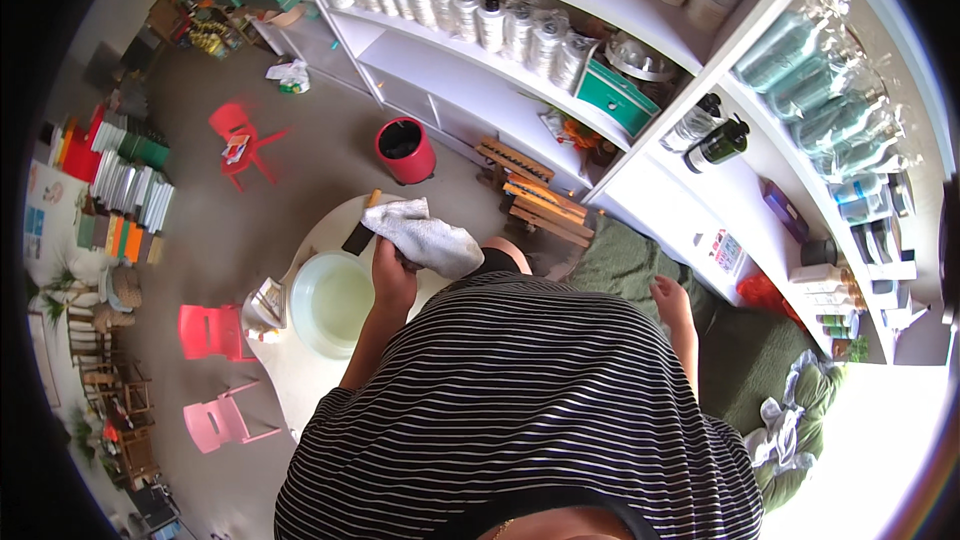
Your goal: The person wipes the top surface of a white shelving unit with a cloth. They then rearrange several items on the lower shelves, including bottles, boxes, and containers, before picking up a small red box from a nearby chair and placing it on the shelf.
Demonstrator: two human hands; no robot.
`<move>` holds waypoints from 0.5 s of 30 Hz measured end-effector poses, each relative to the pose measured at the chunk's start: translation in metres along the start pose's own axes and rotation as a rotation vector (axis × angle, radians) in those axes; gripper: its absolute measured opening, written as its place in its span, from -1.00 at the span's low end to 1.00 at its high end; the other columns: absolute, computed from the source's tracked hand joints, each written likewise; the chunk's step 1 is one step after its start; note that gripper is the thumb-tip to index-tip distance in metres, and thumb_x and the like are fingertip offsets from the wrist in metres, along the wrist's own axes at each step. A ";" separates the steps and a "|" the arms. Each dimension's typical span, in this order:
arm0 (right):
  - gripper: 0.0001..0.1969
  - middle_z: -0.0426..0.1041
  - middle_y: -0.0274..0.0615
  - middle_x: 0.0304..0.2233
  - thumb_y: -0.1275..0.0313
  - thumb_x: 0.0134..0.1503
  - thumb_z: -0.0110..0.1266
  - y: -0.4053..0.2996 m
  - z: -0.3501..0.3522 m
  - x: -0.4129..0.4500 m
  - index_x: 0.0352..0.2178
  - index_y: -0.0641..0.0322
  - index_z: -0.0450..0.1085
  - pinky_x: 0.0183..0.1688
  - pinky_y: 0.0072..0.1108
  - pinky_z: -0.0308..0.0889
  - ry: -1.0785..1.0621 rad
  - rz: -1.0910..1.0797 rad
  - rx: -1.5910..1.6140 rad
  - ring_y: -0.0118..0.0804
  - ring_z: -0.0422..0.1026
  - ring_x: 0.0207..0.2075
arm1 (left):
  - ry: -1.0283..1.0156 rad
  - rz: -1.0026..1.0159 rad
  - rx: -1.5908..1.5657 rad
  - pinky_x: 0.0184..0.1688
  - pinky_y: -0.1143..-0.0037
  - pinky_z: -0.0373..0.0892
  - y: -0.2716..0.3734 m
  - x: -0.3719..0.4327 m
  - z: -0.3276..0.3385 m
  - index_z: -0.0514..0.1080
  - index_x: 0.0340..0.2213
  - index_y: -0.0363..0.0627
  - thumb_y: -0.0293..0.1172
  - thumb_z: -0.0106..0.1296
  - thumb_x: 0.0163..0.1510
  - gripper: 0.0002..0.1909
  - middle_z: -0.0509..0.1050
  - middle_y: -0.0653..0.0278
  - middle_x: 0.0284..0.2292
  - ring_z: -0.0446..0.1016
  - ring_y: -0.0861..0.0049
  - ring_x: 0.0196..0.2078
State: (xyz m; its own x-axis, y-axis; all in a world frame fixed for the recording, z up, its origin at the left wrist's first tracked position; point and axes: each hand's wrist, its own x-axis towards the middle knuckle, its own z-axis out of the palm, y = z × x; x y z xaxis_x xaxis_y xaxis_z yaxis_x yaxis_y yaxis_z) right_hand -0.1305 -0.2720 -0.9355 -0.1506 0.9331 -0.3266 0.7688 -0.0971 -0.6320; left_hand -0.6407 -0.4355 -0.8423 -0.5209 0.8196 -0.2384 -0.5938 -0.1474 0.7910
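Note:
My left hand [394,271] holds a crumpled white-grey cloth [427,236] above the edge of a pale, curved-edged table [279,382]. Just left of that hand, a translucent basin [301,319] with cloudy, pale liquid stands on the table. A black object [358,238] lies partly behind the cloth, with a yellowish piece [373,198] showing beyond it. Held low at the right, beside a green-covered seat [731,360], my right hand [671,300] has its fingers apart and nothing visible in it.
A red bin [406,153] stands on the floor ahead, with small wooden benches [547,199] right of it. Several small chairs, including a red one [210,331] and a pink one [216,421], are at the left. White shelves [442,79] with pump bottles [491,24] run along the front and right.

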 end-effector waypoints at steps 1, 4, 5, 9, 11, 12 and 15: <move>-0.58 0.52 0.01 -0.25 0.29 0.06 0.11 -0.017 -0.002 0.003 -0.07 0.31 0.38 -0.18 -0.45 0.39 -0.005 -0.018 0.044 -0.16 0.52 -0.22 | -0.035 0.002 0.001 -0.16 0.52 0.37 -0.002 -0.001 -0.002 0.21 0.05 -0.15 -0.23 -0.39 0.26 -0.59 0.40 0.26 -0.10 0.44 0.51 -0.13; -0.59 0.50 0.01 -0.21 0.29 0.09 0.10 -0.074 -0.009 0.008 -0.06 0.29 0.38 -0.14 -0.46 0.38 -0.011 -0.151 0.098 -0.19 0.50 -0.18 | -0.119 0.035 -0.018 0.00 0.42 0.29 -0.011 0.015 0.022 0.23 0.04 -0.23 -0.21 -0.44 0.26 -0.54 0.41 0.16 -0.08 0.39 0.38 -0.02; -0.60 0.50 0.00 -0.20 0.30 0.10 0.10 -0.095 -0.011 0.010 -0.06 0.29 0.38 -0.12 -0.47 0.37 -0.019 -0.198 0.138 -0.22 0.49 -0.17 | -0.154 0.078 0.059 0.08 0.38 0.25 -0.019 0.022 0.022 0.20 0.07 -0.25 -0.25 -0.44 0.26 -0.54 0.37 0.13 -0.03 0.35 0.35 0.04; -0.54 0.48 -0.05 -0.13 0.34 0.09 0.15 -0.194 -0.016 -0.002 0.00 0.34 0.32 -0.05 -0.48 0.35 -0.174 -0.466 0.443 -0.30 0.45 -0.13 | -0.282 0.056 -0.070 0.15 0.37 0.19 -0.017 0.018 0.083 0.08 0.14 -0.23 -0.41 -0.36 0.24 -0.56 0.27 0.16 0.07 0.28 0.35 0.11; -0.41 0.41 -0.04 -0.04 0.32 0.08 0.17 -0.234 -0.010 -0.010 0.10 0.33 0.19 -0.01 -0.49 0.32 -0.264 -0.687 0.392 -0.28 0.40 -0.03 | -0.337 0.039 0.020 0.16 0.38 0.18 -0.021 0.015 0.106 0.06 0.15 -0.21 -0.46 -0.32 0.22 -0.54 0.25 0.18 0.08 0.26 0.36 0.12; -0.33 0.35 -0.01 0.01 0.30 0.07 0.19 -0.254 -0.007 -0.019 0.15 0.33 0.10 0.02 -0.50 0.30 -0.301 -0.738 0.496 -0.27 0.36 0.01 | -0.395 0.029 0.083 0.15 0.38 0.19 -0.023 0.015 0.113 0.05 0.16 -0.21 -0.48 -0.32 0.22 -0.53 0.25 0.17 0.08 0.25 0.36 0.13; -0.09 0.24 0.06 0.09 0.26 0.00 0.26 -0.281 0.015 -0.022 0.23 0.37 -0.13 0.08 -0.50 0.23 -0.295 -0.869 0.498 -0.26 0.26 0.09 | -0.519 0.018 0.423 0.10 0.46 0.22 -0.026 0.010 0.120 0.13 0.11 -0.25 -0.52 -0.29 0.20 -0.57 0.30 0.17 0.02 0.28 0.44 0.07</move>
State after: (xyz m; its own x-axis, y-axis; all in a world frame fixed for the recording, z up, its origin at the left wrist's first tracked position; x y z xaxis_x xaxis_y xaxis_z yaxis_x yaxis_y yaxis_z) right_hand -0.3524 -0.2708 -0.7615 -0.7262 0.6351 0.2632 -0.0103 0.3728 -0.9278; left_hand -0.5571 -0.3567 -0.7977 -0.1032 0.9947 -0.0044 -0.2411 -0.0207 0.9703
